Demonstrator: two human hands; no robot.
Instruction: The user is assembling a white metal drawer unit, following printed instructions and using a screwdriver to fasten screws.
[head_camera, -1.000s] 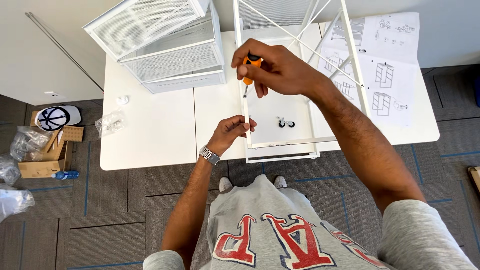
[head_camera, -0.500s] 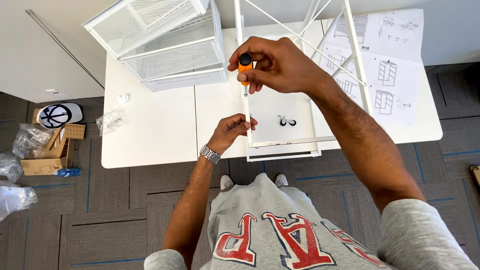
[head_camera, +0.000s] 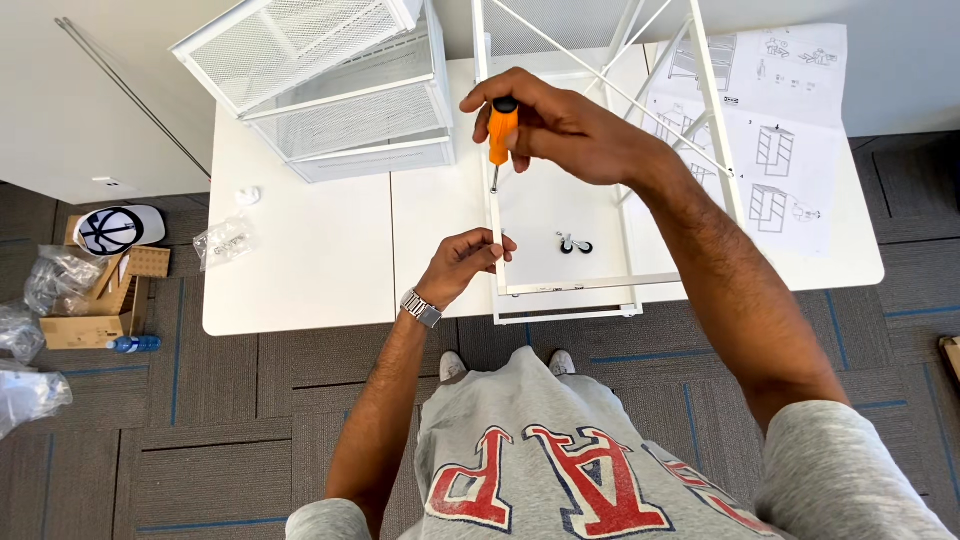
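Here one white bench (head_camera: 300, 270) carries one white metal frame (head_camera: 565, 290), two mesh drawers (head_camera: 330, 85) stacked aside, and two small casters (head_camera: 574, 244) inside the frame. My left hand (head_camera: 462, 265) pinches the frame's upright to steady it; my right hand's (head_camera: 560, 125) grip is closed on one orange screwdriver (head_camera: 499, 130), tip down at that upright.

— How is the light?

— Bright, even and soft, like daylight indoors. The white table (head_camera: 300, 270) below the gripping hands glares faintly, without losing detail.

— Any shadows?

— Only pale, soft-edged ones, under the right hand (head_camera: 570, 130) holding the screwdriver (head_camera: 500, 125) and beside the left hand (head_camera: 465, 262).

— Is it sharp?

— Mostly sharp, with no motion blur. Away from the grip, straight lines bow outward toward the edges, as a wide lens does.
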